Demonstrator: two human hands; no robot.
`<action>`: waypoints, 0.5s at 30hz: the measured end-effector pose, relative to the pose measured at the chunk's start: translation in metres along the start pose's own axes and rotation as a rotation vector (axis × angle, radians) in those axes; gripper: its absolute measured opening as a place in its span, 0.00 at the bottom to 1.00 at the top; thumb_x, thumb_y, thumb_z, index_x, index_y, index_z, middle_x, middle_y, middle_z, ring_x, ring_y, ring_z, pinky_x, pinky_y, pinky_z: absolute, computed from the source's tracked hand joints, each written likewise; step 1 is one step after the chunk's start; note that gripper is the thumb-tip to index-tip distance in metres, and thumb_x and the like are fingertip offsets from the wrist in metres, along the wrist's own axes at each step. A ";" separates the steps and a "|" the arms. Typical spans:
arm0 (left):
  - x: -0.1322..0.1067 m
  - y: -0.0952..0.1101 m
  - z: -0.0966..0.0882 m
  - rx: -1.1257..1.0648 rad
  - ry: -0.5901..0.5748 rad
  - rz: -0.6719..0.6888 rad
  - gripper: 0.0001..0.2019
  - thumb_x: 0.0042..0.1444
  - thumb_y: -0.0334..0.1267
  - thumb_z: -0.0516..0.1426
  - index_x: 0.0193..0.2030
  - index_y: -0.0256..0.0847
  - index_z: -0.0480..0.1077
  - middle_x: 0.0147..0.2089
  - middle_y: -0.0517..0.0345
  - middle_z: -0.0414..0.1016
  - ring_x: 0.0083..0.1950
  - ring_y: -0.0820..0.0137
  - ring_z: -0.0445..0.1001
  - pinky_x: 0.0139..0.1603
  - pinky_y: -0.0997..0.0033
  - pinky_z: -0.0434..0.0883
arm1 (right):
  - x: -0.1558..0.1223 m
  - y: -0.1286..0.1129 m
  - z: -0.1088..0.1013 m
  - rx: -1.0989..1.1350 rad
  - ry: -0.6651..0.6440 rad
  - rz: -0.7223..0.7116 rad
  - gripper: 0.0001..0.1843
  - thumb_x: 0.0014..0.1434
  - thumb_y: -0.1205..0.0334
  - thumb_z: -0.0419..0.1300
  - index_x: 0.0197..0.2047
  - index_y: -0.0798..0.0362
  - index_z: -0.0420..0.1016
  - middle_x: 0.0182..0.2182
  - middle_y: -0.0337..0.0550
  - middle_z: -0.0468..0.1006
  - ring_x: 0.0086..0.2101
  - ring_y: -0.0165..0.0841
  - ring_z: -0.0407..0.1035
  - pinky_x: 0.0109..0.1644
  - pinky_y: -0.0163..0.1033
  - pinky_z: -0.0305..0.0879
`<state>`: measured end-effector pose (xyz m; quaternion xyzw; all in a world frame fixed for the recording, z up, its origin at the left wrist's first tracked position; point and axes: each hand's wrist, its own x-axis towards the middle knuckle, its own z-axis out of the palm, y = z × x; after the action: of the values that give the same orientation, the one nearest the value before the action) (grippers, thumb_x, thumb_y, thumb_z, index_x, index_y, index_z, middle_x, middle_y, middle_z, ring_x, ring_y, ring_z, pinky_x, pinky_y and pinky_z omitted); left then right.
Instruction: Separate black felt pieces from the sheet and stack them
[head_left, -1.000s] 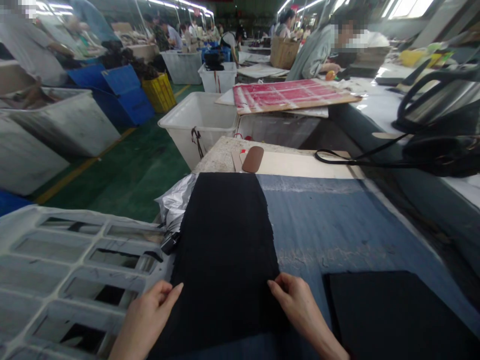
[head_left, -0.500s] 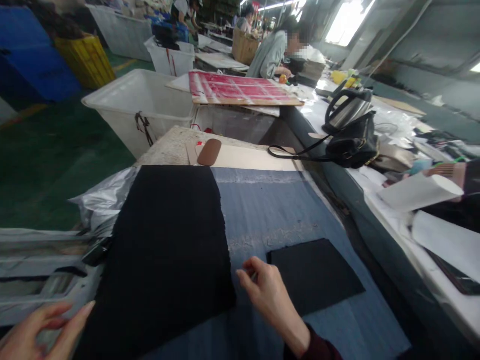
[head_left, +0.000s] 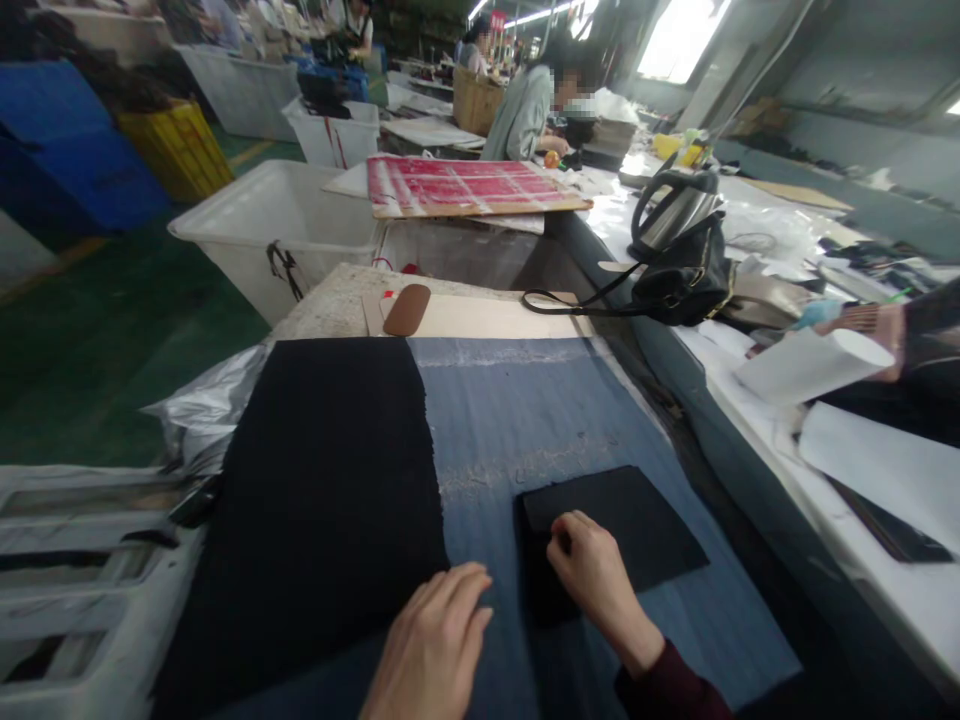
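Observation:
A long black fabric sheet (head_left: 330, 500) lies on the left half of a blue-grey work mat (head_left: 540, 410). A smaller black rectangular piece (head_left: 637, 525) lies on the mat to its right. My right hand (head_left: 589, 575) rests on the small piece's left part, fingers curled and pressed onto it. My left hand (head_left: 435, 645) lies flat with fingers together at the right bottom corner of the long black sheet, holding nothing.
A brown oval piece (head_left: 406, 310) and a beige card (head_left: 487, 318) lie at the mat's far end. A black handbag (head_left: 679, 275) sits on the right bench. Another person's hand holds a white roll (head_left: 814, 365) at the right. White bins (head_left: 277, 235) stand to the left.
My right hand moved right onto the small black piece. My left hand came in from the far left to the black sheet's lower right corner. The view shifted slightly.

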<state>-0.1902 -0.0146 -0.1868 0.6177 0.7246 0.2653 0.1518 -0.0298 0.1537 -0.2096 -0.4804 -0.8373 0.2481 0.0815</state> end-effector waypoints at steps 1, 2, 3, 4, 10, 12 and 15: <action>0.010 0.009 0.009 -0.009 -0.045 0.014 0.15 0.62 0.31 0.50 0.54 0.45 0.69 0.56 0.56 0.74 0.53 0.66 0.74 0.54 0.65 0.73 | 0.002 0.002 -0.004 0.077 -0.010 0.028 0.07 0.50 0.71 0.54 0.27 0.53 0.71 0.26 0.41 0.72 0.29 0.35 0.66 0.36 0.38 0.56; 0.019 0.017 0.018 -0.015 -0.081 0.024 0.18 0.62 0.29 0.50 0.57 0.44 0.68 0.59 0.56 0.71 0.55 0.65 0.73 0.56 0.63 0.72 | 0.003 0.006 -0.008 0.136 -0.022 0.052 0.07 0.49 0.70 0.54 0.27 0.53 0.72 0.24 0.40 0.72 0.28 0.34 0.66 0.35 0.37 0.56; 0.027 0.023 0.026 -0.016 -0.104 0.032 0.20 0.61 0.28 0.49 0.59 0.44 0.66 0.62 0.55 0.68 0.57 0.65 0.72 0.57 0.62 0.71 | 0.005 0.010 -0.012 0.176 -0.034 0.071 0.07 0.48 0.69 0.55 0.26 0.53 0.73 0.23 0.39 0.73 0.27 0.33 0.67 0.34 0.37 0.57; 0.034 0.027 0.033 -0.011 -0.120 0.037 0.22 0.61 0.26 0.49 0.60 0.44 0.65 0.64 0.55 0.66 0.57 0.64 0.71 0.58 0.61 0.70 | 0.006 0.014 -0.016 0.209 -0.046 0.088 0.07 0.48 0.69 0.55 0.26 0.53 0.74 0.22 0.38 0.73 0.26 0.33 0.67 0.32 0.36 0.57; 0.060 0.037 0.057 0.042 -0.181 0.015 0.22 0.61 0.25 0.46 0.60 0.40 0.65 0.61 0.51 0.69 0.55 0.63 0.71 0.56 0.61 0.70 | 0.013 0.038 -0.024 0.532 -0.152 0.156 0.06 0.46 0.64 0.57 0.25 0.55 0.74 0.19 0.37 0.73 0.22 0.30 0.66 0.27 0.34 0.57; 0.062 0.038 0.058 0.048 -0.171 0.014 0.20 0.62 0.25 0.46 0.58 0.40 0.67 0.58 0.51 0.71 0.53 0.64 0.72 0.54 0.62 0.70 | 0.014 0.046 -0.026 0.638 -0.156 0.174 0.07 0.46 0.62 0.58 0.26 0.55 0.74 0.19 0.39 0.74 0.22 0.31 0.67 0.27 0.34 0.60; 0.062 0.039 0.058 0.076 -0.153 0.019 0.17 0.63 0.27 0.46 0.55 0.41 0.68 0.57 0.52 0.71 0.50 0.64 0.73 0.51 0.63 0.71 | 0.010 0.066 -0.039 0.757 -0.053 0.209 0.13 0.49 0.53 0.58 0.26 0.54 0.73 0.20 0.42 0.74 0.23 0.34 0.69 0.30 0.38 0.66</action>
<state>-0.1384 0.0609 -0.2055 0.6482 0.7146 0.1911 0.1807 0.0295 0.2029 -0.2095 -0.4924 -0.6350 0.5586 0.2056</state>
